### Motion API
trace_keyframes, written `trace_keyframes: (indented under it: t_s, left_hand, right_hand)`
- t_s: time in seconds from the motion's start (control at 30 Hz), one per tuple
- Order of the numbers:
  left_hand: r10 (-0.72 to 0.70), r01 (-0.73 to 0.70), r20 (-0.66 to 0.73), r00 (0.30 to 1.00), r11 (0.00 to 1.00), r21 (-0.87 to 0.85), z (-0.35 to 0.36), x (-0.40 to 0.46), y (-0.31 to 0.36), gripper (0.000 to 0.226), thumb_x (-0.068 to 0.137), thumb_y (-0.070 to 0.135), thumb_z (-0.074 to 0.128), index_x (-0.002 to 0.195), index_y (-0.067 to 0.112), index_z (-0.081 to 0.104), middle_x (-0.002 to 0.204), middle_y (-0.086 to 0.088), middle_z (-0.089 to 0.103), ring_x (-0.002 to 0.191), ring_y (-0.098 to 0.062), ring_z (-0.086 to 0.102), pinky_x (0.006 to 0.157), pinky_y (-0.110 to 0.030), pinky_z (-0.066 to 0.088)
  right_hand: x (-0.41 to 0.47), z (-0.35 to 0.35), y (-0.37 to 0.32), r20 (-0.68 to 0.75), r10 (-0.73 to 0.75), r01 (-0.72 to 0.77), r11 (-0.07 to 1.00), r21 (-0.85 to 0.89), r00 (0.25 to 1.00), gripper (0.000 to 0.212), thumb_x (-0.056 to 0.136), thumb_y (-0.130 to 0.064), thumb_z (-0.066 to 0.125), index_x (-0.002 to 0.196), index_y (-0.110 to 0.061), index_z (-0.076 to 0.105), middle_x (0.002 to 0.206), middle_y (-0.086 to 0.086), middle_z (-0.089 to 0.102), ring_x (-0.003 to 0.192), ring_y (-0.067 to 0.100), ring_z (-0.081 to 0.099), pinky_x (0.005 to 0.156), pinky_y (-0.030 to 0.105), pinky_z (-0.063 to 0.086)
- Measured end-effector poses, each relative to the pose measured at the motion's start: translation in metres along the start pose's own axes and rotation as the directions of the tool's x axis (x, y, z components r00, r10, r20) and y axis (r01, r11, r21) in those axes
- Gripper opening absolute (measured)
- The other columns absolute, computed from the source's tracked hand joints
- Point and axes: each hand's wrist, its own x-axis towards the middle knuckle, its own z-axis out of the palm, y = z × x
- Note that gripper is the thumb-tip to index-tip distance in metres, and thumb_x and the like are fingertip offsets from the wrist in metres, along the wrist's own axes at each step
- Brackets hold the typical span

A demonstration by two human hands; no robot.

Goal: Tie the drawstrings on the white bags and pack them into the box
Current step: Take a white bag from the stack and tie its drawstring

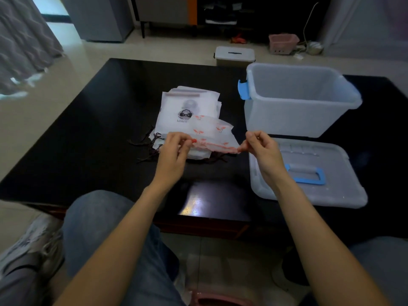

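Fingers (187, 141) of the left hand (171, 154) pinch one end of the orange drawstring, and the right hand (261, 149) pinches the other end, so the white bag with orange prints (212, 131) hangs stretched between them just above the pile of bags (187, 107) on the dark surface (99, 129). The mouth looks only partly gathered. To do it well, pull both ends evenly outward until the mouth puckers, then cross them close to the fabric (a loose knot would slip). The box (295, 100) stands open to the right, apparently empty, its lid (309, 173) lying flat in front of it.
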Motion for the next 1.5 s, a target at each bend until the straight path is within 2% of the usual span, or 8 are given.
trace_keyframes:
  t_s: [0.13, 0.27, 0.4, 0.53, 0.73, 0.97, 1.2, 1.5]
  left_hand:
    - [-0.507, 0.335, -0.076, 0.859, 0.668, -0.665, -0.002, 0.011, 0.014, 0.02, 0.103, 0.02, 0.033, 0.1, 0.015, 0.052, 0.104, 0.003, 0.066, 0.098, -0.005, 0.062, 0.094, -0.025, 0.047]
    - [-0.547, 0.277, 0.06, 0.835, 0.323, -0.905, -0.015, 0.019, 0.012, 0.03, 0.104, 0.019, 0.03, 0.077, 0.015, 0.041, 0.047, 0.01, 0.043, 0.045, -0.005, 0.051, 0.083, -0.031, 0.054]
    - [-0.524, 0.415, 0.111, 0.844, 0.509, -0.755, -0.011, 0.018, 0.006, 0.027, 0.102, 0.019, 0.033, 0.077, 0.018, 0.04, 0.047, 0.011, 0.029, 0.039, -0.002, 0.025, 0.039, -0.016, 0.036]
    - [-0.38, 0.378, -0.027, 0.924, 0.924, -0.064, -0.021, 0.017, -0.017, 0.016, 0.097, 0.018, 0.046, 0.083, 0.016, 0.054, 0.071, 0.001, 0.055, 0.064, -0.013, 0.049, 0.058, -0.028, 0.039]
    - [-0.293, 0.294, -0.04, 0.955, 0.93, 0.218, -0.023, 0.013, -0.019, 0.017, 0.098, 0.021, 0.045, 0.094, 0.009, 0.056, 0.086, -0.004, 0.061, 0.079, -0.02, 0.053, 0.068, -0.032, 0.037]
    - [-0.331, 0.367, 0.229, 0.915, 0.919, -0.14, -0.018, -0.001, -0.007, 0.013, 0.098, 0.01, 0.043, 0.101, 0.011, 0.056, 0.07, 0.003, 0.058, 0.056, 0.005, 0.048, 0.064, -0.017, 0.036]
    - [-0.352, 0.405, 0.201, 0.914, 0.773, -0.489, -0.007, -0.009, 0.015, 0.034, 0.103, 0.022, 0.03, 0.075, 0.014, 0.048, 0.045, 0.014, 0.032, 0.04, -0.001, 0.026, 0.052, -0.025, 0.041]
    - [-0.501, 0.405, -0.049, 0.864, 0.75, -0.523, -0.002, -0.01, 0.014, 0.032, 0.102, 0.021, 0.039, 0.074, 0.013, 0.053, 0.037, 0.014, 0.031, 0.034, -0.001, 0.023, 0.037, -0.018, 0.038]
  right_hand:
    - [0.004, -0.013, 0.001, -0.099, 0.052, -0.02, 0.955, 0.297, 0.994, 0.027, 0.097, -0.02, 0.049, 0.072, -0.011, 0.052, 0.056, -0.005, 0.056, 0.065, 0.013, 0.059, 0.089, 0.037, 0.049]
    - [0.005, -0.026, -0.004, 0.017, 0.091, -0.089, 0.909, 0.408, 0.996, 0.029, 0.089, -0.032, 0.055, 0.071, -0.009, 0.051, 0.063, 0.005, 0.054, 0.072, 0.018, 0.062, 0.086, 0.036, 0.052]
    - [0.003, -0.017, -0.006, 0.047, 0.107, -0.116, 0.944, 0.308, 0.993, 0.027, 0.097, -0.022, 0.048, 0.072, -0.013, 0.045, 0.055, -0.004, 0.04, 0.053, 0.009, 0.045, 0.074, 0.032, 0.056]
    - [-0.002, -0.022, -0.002, -0.086, 0.121, -0.121, 0.993, 0.015, 0.989, 0.027, 0.097, -0.023, 0.05, 0.073, -0.013, 0.044, 0.055, -0.002, 0.031, 0.05, 0.009, 0.032, 0.049, 0.021, 0.04]
    - [-0.01, -0.04, 0.01, -0.151, 0.179, -0.189, 0.98, -0.053, 0.972, 0.025, 0.095, -0.019, 0.055, 0.073, -0.013, 0.045, 0.056, 0.001, 0.03, 0.049, 0.01, 0.029, 0.046, 0.023, 0.032]
    - [-0.021, -0.033, -0.001, 0.02, 0.018, -0.016, 0.996, -0.093, 1.0, 0.017, 0.094, -0.002, 0.051, 0.108, -0.008, 0.06, 0.087, 0.003, 0.059, 0.068, 0.008, 0.057, 0.066, 0.015, 0.051]
    - [-0.028, -0.028, 0.006, -0.015, -0.058, 0.057, 0.998, -0.02, 0.998, 0.018, 0.097, -0.007, 0.047, 0.113, -0.013, 0.053, 0.075, -0.004, 0.067, 0.043, 0.006, 0.039, 0.042, 0.018, 0.037]
    - [-0.034, -0.045, 0.013, -0.129, -0.085, 0.044, 0.955, -0.293, 0.988, 0.011, 0.094, -0.01, 0.055, 0.088, -0.019, 0.057, 0.077, 0.001, 0.067, 0.049, -0.001, 0.05, 0.045, 0.014, 0.038]
